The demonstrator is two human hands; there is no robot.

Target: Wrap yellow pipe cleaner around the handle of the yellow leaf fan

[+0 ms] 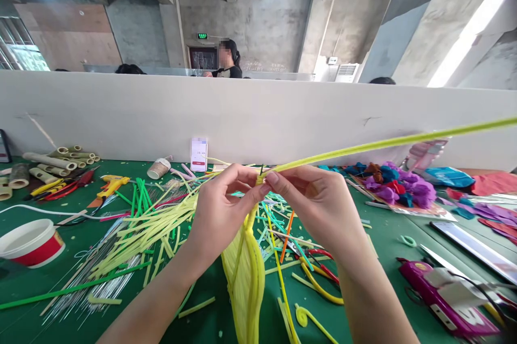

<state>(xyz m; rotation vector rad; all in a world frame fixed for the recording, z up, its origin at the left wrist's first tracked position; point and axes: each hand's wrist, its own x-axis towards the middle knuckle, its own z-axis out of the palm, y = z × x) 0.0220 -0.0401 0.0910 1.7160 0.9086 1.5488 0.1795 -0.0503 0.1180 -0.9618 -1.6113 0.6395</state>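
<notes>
My left hand (220,209) and my right hand (319,204) meet above the green table (24,311), both pinching the top of a yellow pipe-cleaner bundle (244,279) that hangs down between my wrists. One long yellow-green pipe cleaner (388,142) runs from the pinch point out to the upper right. Fingers of both hands are closed on the twisted joint near the middle of the view.
Loose yellow and green pipe cleaners (137,225) and thin wires (92,279) lie at left, with a yellow glue gun (111,182), a red-and-white tub (30,241), paper tubes (60,161). A phone (198,154) leans on the white divider (258,112). Purple and blue fluff (396,182), a magenta tool (444,295). A person stands beyond.
</notes>
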